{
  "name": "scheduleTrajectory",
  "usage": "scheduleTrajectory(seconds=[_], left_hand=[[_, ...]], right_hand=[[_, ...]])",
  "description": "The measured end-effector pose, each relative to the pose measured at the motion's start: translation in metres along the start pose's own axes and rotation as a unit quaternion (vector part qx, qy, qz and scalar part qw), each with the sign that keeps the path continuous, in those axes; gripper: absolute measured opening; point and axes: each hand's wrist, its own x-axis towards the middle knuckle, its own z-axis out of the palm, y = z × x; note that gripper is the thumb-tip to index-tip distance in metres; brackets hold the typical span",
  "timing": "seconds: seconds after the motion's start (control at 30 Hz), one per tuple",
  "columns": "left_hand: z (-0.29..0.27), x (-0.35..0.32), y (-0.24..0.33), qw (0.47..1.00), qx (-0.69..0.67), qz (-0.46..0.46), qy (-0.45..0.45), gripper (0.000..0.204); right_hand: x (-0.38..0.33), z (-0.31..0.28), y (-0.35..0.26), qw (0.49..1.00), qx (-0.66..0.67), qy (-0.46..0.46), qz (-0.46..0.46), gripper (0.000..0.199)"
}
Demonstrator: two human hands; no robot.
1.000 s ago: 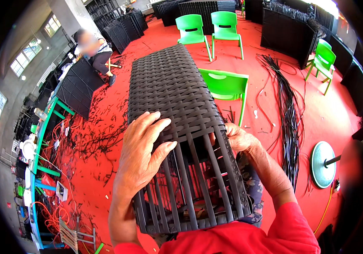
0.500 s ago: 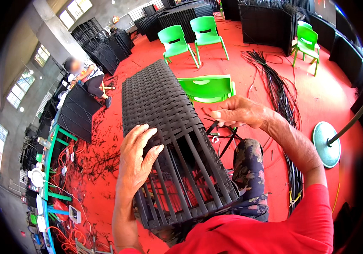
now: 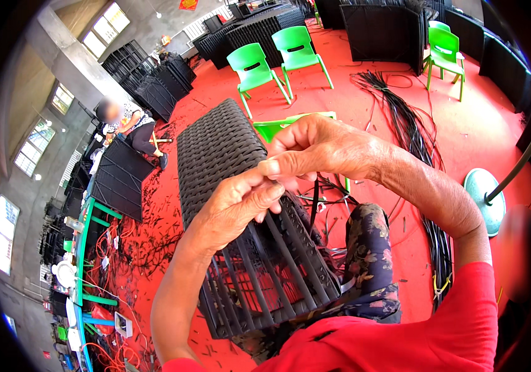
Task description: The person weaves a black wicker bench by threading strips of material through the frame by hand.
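Meeting above the black woven frame [image 3: 228,161] | left hand [image 3: 240,208] half-curled, fingertips touching right hand [image 3: 315,149] | right pinching thin black strand [image 3: 314,208], hanging.

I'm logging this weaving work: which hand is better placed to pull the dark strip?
Probably the right hand: its fingers pinch the dark strip hanging beside the woven panel. The left hand only meets those fingertips.

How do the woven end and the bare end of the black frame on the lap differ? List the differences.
The woven end of the frame is covered in tight black wicker; the bare end shows open upright bars with red floor visible between them. The woven end lies far from the hands, the bare end nearest the lap. Both are black.
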Motion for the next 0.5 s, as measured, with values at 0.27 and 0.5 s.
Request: scheduleTrajectory(seconds=[0.27, 0.5], left_hand=[[-0.010, -0.004, -0.021, 0.985, -0.164, -0.044, 0.023, 0.033], [-0.008, -0.001, -0.018, 0.968, -0.230, -0.070, 0.067, 0.036]], right_hand=[[-0.017, -0.073, 0.089, 0.947, -0.262, 0.181, -0.051, 0.013], [-0.207, -0.147, 0.282, 0.791, -0.160, 0.519, 0.283, 0.031]])
